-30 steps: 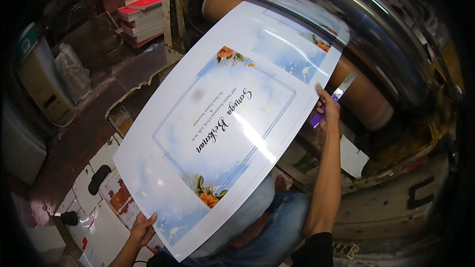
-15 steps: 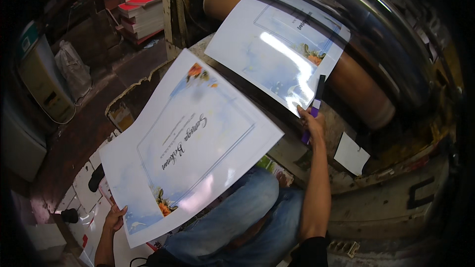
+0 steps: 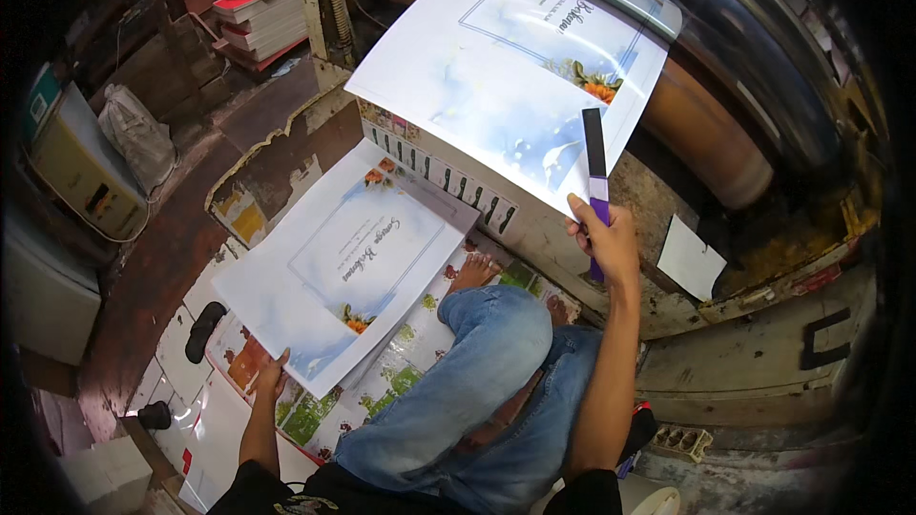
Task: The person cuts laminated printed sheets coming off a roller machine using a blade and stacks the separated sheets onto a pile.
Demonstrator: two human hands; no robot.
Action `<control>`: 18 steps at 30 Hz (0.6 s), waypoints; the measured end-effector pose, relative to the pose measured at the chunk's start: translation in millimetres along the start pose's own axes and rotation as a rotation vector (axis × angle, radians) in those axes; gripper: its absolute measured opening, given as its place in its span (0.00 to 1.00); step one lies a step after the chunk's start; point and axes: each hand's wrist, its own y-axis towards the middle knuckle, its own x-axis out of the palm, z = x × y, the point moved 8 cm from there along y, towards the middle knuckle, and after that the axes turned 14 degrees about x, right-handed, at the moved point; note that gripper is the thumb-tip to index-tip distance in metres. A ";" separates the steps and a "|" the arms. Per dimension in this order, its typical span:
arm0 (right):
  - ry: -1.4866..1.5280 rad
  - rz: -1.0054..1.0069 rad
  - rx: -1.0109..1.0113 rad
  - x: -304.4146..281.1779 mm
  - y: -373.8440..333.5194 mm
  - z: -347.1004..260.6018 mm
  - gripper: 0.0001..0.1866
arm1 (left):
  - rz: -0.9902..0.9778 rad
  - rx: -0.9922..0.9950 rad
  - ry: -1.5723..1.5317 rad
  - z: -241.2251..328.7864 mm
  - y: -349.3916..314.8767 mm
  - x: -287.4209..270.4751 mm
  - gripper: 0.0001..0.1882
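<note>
Two printed sheets, one to each hand.

Upper printed sheet (image 3: 477,86): the far end curves up over the brown roller (image 3: 716,133) and against the shiny metal roller (image 3: 749,48). Its near edge is free in front of the machine's front panel (image 3: 539,240), slanting from a left corner, well apart from both hands, down to a near right corner. The visible run goes from the rollers toward the person's front left; full length is hidden, so its long axis cannot be told.

Right hand (image 3: 611,243): much the nearer to this sheet. Pinches the near right corner, thumb uppermost, and also grips a purple-handled cutter (image 3: 598,191). The cutter's black upper part points toward the rollers, overlapping the sheet's right side in view. Glare is strong here; contact between tool and print is uncertain.

Lower printed sheet (image 3: 358,248): lies flat atop other sheets on the patterned mat (image 3: 412,377), to the left of the bent left leg (image 3: 458,358). Long axis runs from near left to far right; its far right corner points toward the mat's edge beside the machine.

Left hand (image 3: 270,377): fingers lightly closed at the near short edge, close to the corner nearest the person. Whether it grips or merely touches, cannot tell. The leg lies between the two hands.
</note>
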 end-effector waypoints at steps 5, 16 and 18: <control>-0.096 -0.038 0.004 6.5 -22.9 5.6 0.21 | -0.038 0.036 0.041 -13.9 27.6 48.0 0.15; -0.187 -0.295 0.043 22.2 -70.6 -17.1 0.17 | -0.441 0.149 1.508 -13.4 -54.7 166.1 0.88; -0.224 -0.483 -0.015 56.3 -80.3 -34.0 0.17 | -0.342 0.131 1.405 -11.4 -36.3 139.7 0.89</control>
